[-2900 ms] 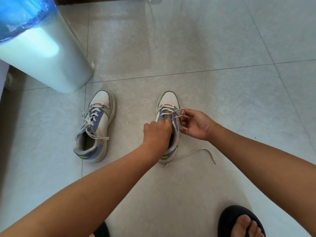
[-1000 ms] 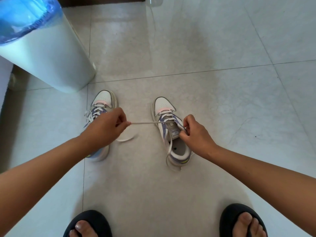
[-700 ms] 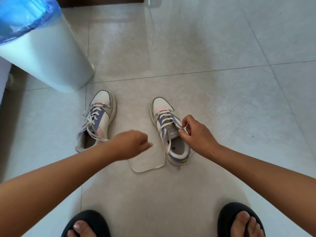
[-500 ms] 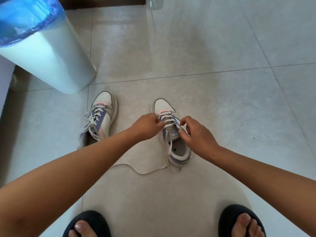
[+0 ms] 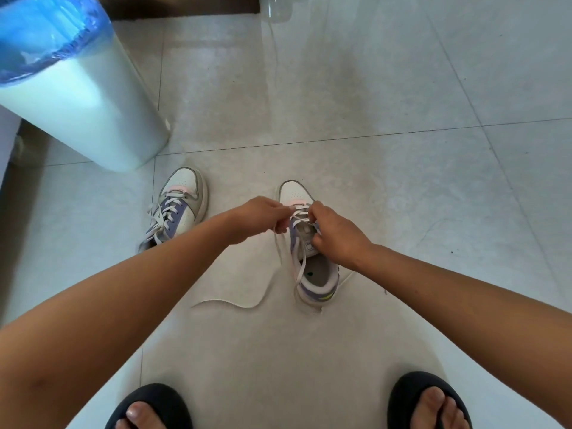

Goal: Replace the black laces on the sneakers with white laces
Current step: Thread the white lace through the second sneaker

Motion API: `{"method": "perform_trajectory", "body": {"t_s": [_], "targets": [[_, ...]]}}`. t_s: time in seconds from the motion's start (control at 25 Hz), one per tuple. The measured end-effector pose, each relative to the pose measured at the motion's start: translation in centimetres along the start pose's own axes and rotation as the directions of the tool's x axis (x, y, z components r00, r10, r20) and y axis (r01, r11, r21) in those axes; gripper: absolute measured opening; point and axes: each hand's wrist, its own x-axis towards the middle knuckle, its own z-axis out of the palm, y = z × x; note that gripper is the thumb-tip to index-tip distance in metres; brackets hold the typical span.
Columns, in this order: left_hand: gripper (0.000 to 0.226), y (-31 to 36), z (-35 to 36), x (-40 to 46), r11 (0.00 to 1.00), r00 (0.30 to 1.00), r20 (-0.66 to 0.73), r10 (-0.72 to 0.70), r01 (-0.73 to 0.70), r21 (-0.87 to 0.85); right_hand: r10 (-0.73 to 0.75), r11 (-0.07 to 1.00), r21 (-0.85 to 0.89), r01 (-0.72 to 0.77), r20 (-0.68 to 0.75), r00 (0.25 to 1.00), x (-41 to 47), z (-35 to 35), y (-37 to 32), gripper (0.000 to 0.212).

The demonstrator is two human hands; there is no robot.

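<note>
Right sneaker [image 5: 311, 243] at 12 o'clock on floor. Left hand [image 5: 263, 218] pinched white lace [image 5: 280, 252]; right hand [image 5: 332, 235] gripped tongue area. Risk: loose lace end at 7 o'clock could slip out of eyelet if pulled unevenly.

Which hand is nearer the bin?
Left. The left hand works the laces of the right sneaker on the bin's side; the right hand grips that sneaker's far side.
</note>
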Motion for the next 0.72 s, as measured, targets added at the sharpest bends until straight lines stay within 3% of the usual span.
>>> {"method": "perform_trajectory", "body": {"t_s": [0.08, 0.16, 0.24, 0.36, 0.48, 0.6, 0.68, 0.72], "targets": [[0.033, 0.7, -1.4, -0.6, 0.997, 0.997, 0.012, 0.079, -0.078, -0.029, -0.002, 0.996, 0.085, -0.001, 0.044, 0.999, -0.7, -0.4, 0.1, 0.029], [0.033, 1.6, -2.5, -1.3, 0.987, 0.984, 0.082, 0.157, -0.159, 0.021, -0.027, 0.953, 0.302, 0.004, 0.073, 0.997, -0.7, -1.9, -0.4, 0.035], [0.033, 2.6, -3.2, -1.8, 0.974, 0.969, 0.152, 0.193, -0.208, 0.088, -0.093, 0.84, 0.543, 0.002, 0.141, 0.986, -0.1, -4.1, -1.6, 0.029], [0.033, 3.7, -4.3, -2.3, 0.972, 0.964, 0.182, 0.196, -0.216, 0.096, -0.137, 0.689, 0.725, -0.02, 0.157, 0.978, 0.4, -6.3, -2.8, 0.048], [0.03, 3.6, -6.1, -2.9, 0.981, 0.971, 0.149, 0.187, -0.194, 0.033, 0.004, 0.471, 0.877, -0.092, 0.103, 0.995, 0.8, -6.7, -0.9, 0.049], [0.029, 2.6, -8.3, -3.5, 0.983, 0.98, 0.088, 0.179, -0.176, -0.049, 0.236, 0.211, 0.963, -0.17, 0.118, 0.965, 0.5, -6.5, 2.4, 0.051], [0.029, 2.0, -9.8, -3.9, 0.981, 0.988, 0.035, 0.153, -0.148, -0.123, 0.355, 0.16, 0.966, -0.203, 0.135, 0.925, 0.0, -6.3, 4.1, 0.052], [0.028, 1.8, -10.4, -4.1, 0.978, 0.99, 0.009, 0.142, -0.139, -0.154, 0.385, 0.201, 0.952, -0.23, 0.14, 0.912, -0.2, -6.3, 4.5, 0.052]]}}
